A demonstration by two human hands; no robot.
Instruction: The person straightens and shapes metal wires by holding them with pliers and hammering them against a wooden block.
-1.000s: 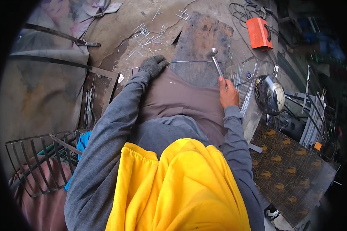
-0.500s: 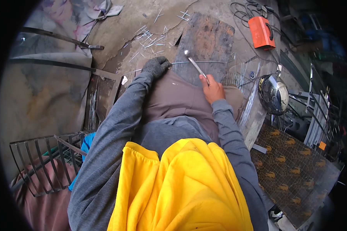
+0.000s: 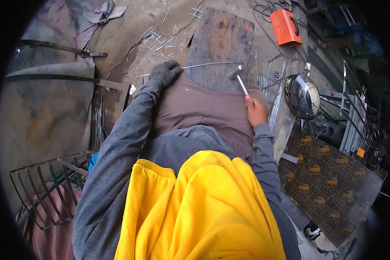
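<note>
My left hand (image 3: 165,73), in a dark grey glove, is closed around a thin metal rod (image 3: 208,65). The rod sticks out on both sides of the fist and runs across a worn wooden board (image 3: 219,39). My bare right hand (image 3: 257,111) grips a hammer (image 3: 243,84) by the lower end of its shiny handle. The hammer's head points away from me, just short of the rod's right end and over the board's near right part. My fingers wrap round the handle at the right knee.
Cut rod pieces (image 3: 160,41) lie scattered on the floor ahead. An orange machine (image 3: 286,28) with cables stands at the far right, and a welding helmet (image 3: 302,96) rests nearer. A patterned panel (image 3: 329,182) is at the right, a metal rack (image 3: 47,190) at the left.
My right hand and the hammer have moved right and toward me, and the hammer's head has swung to the right. My left hand still grips the rod. The whole view has shifted slightly.
</note>
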